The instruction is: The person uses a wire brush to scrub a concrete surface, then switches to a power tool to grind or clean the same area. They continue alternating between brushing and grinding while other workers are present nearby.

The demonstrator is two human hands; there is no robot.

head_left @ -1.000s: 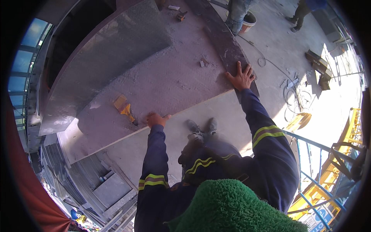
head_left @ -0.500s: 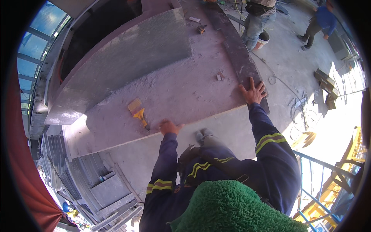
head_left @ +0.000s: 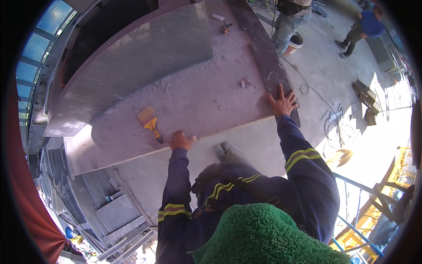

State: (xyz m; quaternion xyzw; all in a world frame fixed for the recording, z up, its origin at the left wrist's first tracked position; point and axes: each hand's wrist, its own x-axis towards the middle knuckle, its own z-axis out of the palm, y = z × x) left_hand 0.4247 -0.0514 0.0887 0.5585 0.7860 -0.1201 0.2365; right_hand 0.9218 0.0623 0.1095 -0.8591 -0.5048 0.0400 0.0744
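Observation:
A wide pinkish, dust-covered slab point(head_left: 198, 101) lies before me. My right hand point(head_left: 282, 104) rests with fingers spread on the dark strip point(head_left: 274, 72) along its right side, near the corner. At the slab's near edge is my left hand point(head_left: 180, 140), thumb stretched out and fingers a little bent, holding nothing. Just left of it lies a paintbrush point(head_left: 150, 122) with a yellow handle and pale bristles, apart from the hand. A curved grey panel point(head_left: 136, 66) stands along the slab's far left part.
Farther up the slab are a small dark-and-orange tool point(head_left: 226, 28) and a small whitish piece point(head_left: 244, 83). Beyond it are a bucket point(head_left: 294, 43), a person point(head_left: 290, 22) and another in blue point(head_left: 367, 26). Cables point(head_left: 336, 127) lie on the floor; grey metal lengths point(head_left: 83, 189) are stacked lower left.
The whole view has shifted slightly, so the scene sits a little farther left and up. My left hand has come slightly closer to the paintbrush; my right hand stays on the dark strip.

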